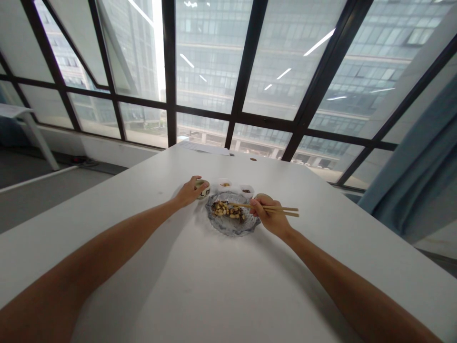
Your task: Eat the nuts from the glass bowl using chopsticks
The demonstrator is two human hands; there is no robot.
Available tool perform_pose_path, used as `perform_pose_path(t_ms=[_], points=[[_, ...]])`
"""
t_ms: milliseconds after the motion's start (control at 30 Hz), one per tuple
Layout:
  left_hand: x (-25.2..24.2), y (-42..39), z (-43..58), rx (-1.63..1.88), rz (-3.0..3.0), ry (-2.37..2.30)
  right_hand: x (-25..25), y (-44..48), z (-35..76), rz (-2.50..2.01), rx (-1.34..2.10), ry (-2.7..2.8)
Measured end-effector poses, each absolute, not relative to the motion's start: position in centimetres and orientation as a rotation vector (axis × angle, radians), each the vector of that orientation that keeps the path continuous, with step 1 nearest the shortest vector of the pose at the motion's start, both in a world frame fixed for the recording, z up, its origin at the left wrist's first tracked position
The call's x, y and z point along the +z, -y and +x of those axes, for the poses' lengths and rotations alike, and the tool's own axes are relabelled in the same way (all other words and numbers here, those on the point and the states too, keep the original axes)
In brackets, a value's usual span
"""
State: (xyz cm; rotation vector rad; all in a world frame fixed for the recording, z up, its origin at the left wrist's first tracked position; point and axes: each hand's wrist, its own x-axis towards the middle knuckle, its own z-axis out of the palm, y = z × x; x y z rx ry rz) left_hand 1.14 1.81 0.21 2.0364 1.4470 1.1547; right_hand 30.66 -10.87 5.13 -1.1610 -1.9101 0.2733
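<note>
In the head view, the left hand [188, 192] curls around a small cup [203, 194] with dark marks, on the white table [214, 286]. The right hand [270, 216] is closed on a pair of wooden chopsticks [287, 208]. Their thin tips reach over the glass plate [233, 230], by the brown and pale food [230, 212] in it. I cannot tell if the tips pinch any. Two little white dishes, one on the left [219, 186] and one on the right [249, 195], sit just behind the plate.

The chopsticks look light and stiff, and are best held toward the back ends. The food looks soft and maybe slippery, so a gentle pinch around the middle of a piece should suit. The plate looks hard and easy to break. The cup looks firm; its sides are good to hold.
</note>
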Motion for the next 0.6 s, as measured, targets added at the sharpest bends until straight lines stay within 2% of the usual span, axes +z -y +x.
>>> perform_pose_path(t_ms=[400, 600], points=[[0.32, -1.65, 1.24, 1.130, 2.045, -1.472, 5.01, 11.06, 30.46, -1.133, 0.132, 1.916], [0.16, -1.73, 1.18, 1.146, 2.026, -1.461, 4.67, 10.95, 30.37, -1.163, 0.174, 1.913]])
